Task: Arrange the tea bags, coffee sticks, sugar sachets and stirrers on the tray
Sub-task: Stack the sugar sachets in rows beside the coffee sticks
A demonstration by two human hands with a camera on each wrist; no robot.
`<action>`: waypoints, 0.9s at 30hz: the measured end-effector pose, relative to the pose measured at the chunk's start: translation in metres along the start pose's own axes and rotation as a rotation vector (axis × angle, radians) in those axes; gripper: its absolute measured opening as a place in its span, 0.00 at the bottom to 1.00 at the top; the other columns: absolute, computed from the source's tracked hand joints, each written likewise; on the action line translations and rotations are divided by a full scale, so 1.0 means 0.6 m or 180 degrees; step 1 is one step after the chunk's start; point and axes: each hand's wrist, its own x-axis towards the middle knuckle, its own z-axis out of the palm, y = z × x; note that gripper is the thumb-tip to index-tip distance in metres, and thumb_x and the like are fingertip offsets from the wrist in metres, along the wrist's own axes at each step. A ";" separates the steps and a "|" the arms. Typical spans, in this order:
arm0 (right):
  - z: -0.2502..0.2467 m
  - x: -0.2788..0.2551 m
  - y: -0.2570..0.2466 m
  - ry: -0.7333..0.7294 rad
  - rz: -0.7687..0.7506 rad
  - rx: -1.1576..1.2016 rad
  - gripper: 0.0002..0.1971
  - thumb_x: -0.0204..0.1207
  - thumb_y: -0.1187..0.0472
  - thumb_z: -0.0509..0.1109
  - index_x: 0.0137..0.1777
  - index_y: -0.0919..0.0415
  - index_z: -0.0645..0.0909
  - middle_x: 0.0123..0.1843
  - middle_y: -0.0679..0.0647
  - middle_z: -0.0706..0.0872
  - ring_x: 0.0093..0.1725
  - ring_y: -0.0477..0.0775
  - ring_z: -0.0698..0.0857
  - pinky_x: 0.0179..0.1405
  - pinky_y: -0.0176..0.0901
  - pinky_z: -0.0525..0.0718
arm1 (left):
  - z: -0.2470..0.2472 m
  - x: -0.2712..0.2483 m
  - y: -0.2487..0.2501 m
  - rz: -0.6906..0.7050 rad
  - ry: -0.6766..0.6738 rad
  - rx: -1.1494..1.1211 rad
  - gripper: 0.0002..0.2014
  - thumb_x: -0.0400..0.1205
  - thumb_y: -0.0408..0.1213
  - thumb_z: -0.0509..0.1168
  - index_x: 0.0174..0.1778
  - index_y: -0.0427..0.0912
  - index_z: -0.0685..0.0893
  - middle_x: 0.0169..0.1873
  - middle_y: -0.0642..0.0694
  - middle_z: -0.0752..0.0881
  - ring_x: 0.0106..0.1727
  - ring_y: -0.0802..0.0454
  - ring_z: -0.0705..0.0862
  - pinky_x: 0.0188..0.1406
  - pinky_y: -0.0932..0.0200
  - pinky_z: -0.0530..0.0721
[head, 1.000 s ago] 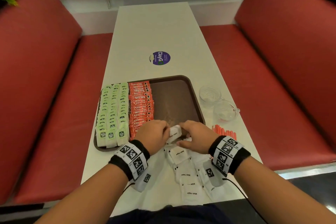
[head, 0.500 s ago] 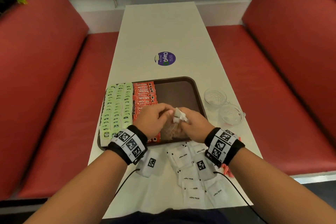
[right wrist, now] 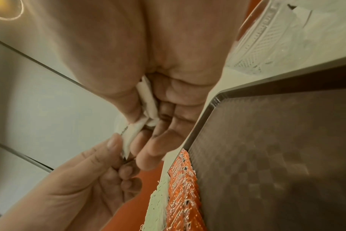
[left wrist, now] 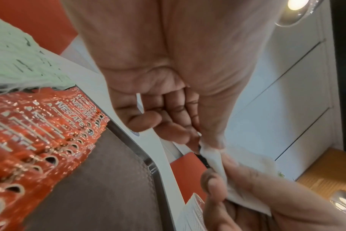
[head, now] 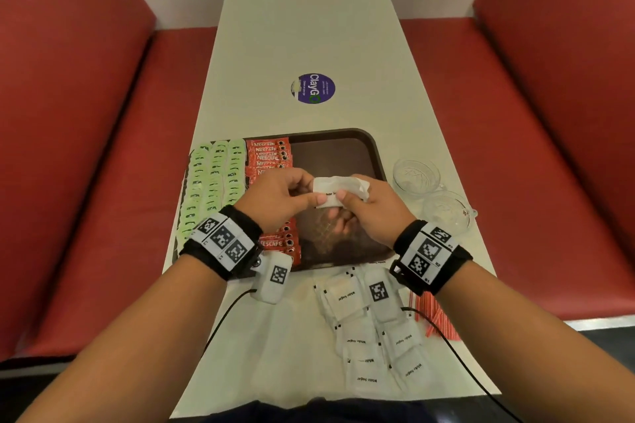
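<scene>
White table runs between red benches, brown tray at the near end. Green tea bags fill its left side, red coffee sticks just right of them. Both hands hover over the tray: left hand and right hand pinch a white sugar sachet (maybe several, can't tell). More sugar sachets lie near the tray, red stirrers right of those.

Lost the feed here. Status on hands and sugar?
Left hand and right hand both pinch sugar sachets above the tray. Right side of tray bare. Nothing in the way.
</scene>
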 end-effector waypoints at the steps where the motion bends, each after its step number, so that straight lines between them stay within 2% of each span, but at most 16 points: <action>1: -0.001 0.007 0.003 0.0020 0.0025 -0.0020 0.10 0.89 0.61 0.62 0.66 0.59 0.80 0.39 0.62 0.90 0.34 0.64 0.87 0.33 0.50 0.86 | -0.004 0.007 -0.002 -0.0015 -0.0007 0.0012 0.05 0.77 0.43 0.76 0.42 0.49 0.87 0.34 0.51 0.87 0.33 0.64 0.80 0.37 0.64 0.81; 3: -0.004 0.023 0.010 0.0115 0.0053 -0.0054 0.09 0.89 0.61 0.61 0.66 0.58 0.79 0.39 0.59 0.90 0.32 0.63 0.86 0.31 0.48 0.84 | -0.012 0.027 -0.005 -0.0056 0.0035 0.0052 0.05 0.78 0.41 0.76 0.43 0.47 0.88 0.34 0.53 0.87 0.33 0.66 0.80 0.37 0.68 0.81; 6: -0.012 0.042 0.018 0.0246 0.0111 -0.0039 0.09 0.89 0.66 0.58 0.64 0.59 0.76 0.41 0.59 0.90 0.32 0.64 0.85 0.30 0.46 0.81 | -0.025 0.073 -0.023 -0.0156 0.0230 0.0084 0.07 0.78 0.41 0.76 0.48 0.45 0.88 0.38 0.52 0.89 0.39 0.60 0.84 0.45 0.61 0.83; 8: -0.017 0.046 0.019 0.0258 0.0188 -0.0009 0.09 0.88 0.68 0.56 0.62 0.56 0.73 0.42 0.61 0.90 0.33 0.65 0.85 0.31 0.48 0.81 | -0.034 0.113 -0.042 -0.0296 0.0513 0.0126 0.11 0.77 0.41 0.76 0.53 0.47 0.86 0.42 0.50 0.90 0.45 0.55 0.87 0.52 0.55 0.85; 9: -0.019 0.046 0.019 0.0236 0.0218 0.0005 0.10 0.87 0.69 0.55 0.61 0.56 0.73 0.42 0.62 0.90 0.33 0.65 0.84 0.31 0.49 0.81 | -0.039 0.134 -0.052 -0.0389 0.0678 0.0190 0.12 0.77 0.41 0.77 0.54 0.48 0.85 0.41 0.50 0.91 0.46 0.53 0.88 0.52 0.53 0.86; 11: -0.021 0.045 0.019 0.0160 0.0282 -0.0006 0.10 0.86 0.70 0.54 0.60 0.57 0.72 0.43 0.64 0.90 0.33 0.66 0.84 0.31 0.50 0.81 | -0.046 0.173 -0.069 -0.0610 0.0890 0.0348 0.14 0.76 0.41 0.77 0.53 0.50 0.82 0.40 0.51 0.91 0.45 0.53 0.88 0.46 0.56 0.85; 13: -0.021 0.046 0.023 0.0107 0.0333 -0.0097 0.10 0.86 0.70 0.54 0.60 0.58 0.73 0.44 0.66 0.90 0.33 0.67 0.85 0.32 0.50 0.81 | -0.048 0.206 -0.079 -0.0860 0.0848 0.0525 0.15 0.76 0.42 0.78 0.54 0.50 0.80 0.43 0.51 0.90 0.47 0.53 0.87 0.42 0.59 0.81; 15: -0.021 0.048 0.029 0.0152 0.0353 -0.0222 0.09 0.85 0.68 0.57 0.59 0.57 0.76 0.44 0.65 0.90 0.34 0.66 0.85 0.34 0.53 0.82 | -0.042 0.235 -0.088 -0.1007 0.0731 0.0746 0.17 0.75 0.44 0.79 0.54 0.49 0.80 0.49 0.48 0.88 0.51 0.49 0.86 0.49 0.56 0.82; 18: -0.024 0.048 0.034 0.0263 0.0359 -0.0564 0.09 0.84 0.65 0.61 0.56 0.52 0.79 0.35 0.60 0.87 0.34 0.63 0.85 0.39 0.56 0.84 | -0.028 0.266 -0.096 -0.1111 0.0602 0.1105 0.18 0.74 0.44 0.79 0.55 0.46 0.82 0.56 0.45 0.87 0.53 0.48 0.84 0.52 0.56 0.81; 20: -0.029 0.046 0.035 0.0284 0.0335 -0.0682 0.09 0.84 0.65 0.62 0.56 0.52 0.80 0.31 0.55 0.85 0.32 0.58 0.85 0.38 0.53 0.84 | -0.022 0.280 -0.102 -0.1156 0.0535 0.1316 0.22 0.74 0.45 0.79 0.60 0.43 0.83 0.59 0.43 0.87 0.57 0.44 0.84 0.56 0.54 0.82; 23: -0.035 0.040 0.032 0.0299 0.0264 -0.0857 0.08 0.84 0.65 0.64 0.58 0.55 0.81 0.31 0.53 0.85 0.29 0.51 0.84 0.35 0.48 0.86 | -0.018 0.291 -0.107 -0.1205 0.0450 0.1540 0.24 0.73 0.47 0.79 0.61 0.41 0.83 0.58 0.42 0.87 0.59 0.42 0.85 0.58 0.50 0.85; 27: -0.041 0.038 0.026 0.0331 0.0162 -0.1131 0.08 0.84 0.60 0.68 0.61 0.54 0.81 0.35 0.52 0.86 0.31 0.50 0.86 0.38 0.44 0.89 | -0.020 0.294 -0.109 -0.0989 0.0412 0.1668 0.17 0.75 0.42 0.76 0.58 0.47 0.85 0.59 0.45 0.86 0.59 0.44 0.84 0.55 0.53 0.83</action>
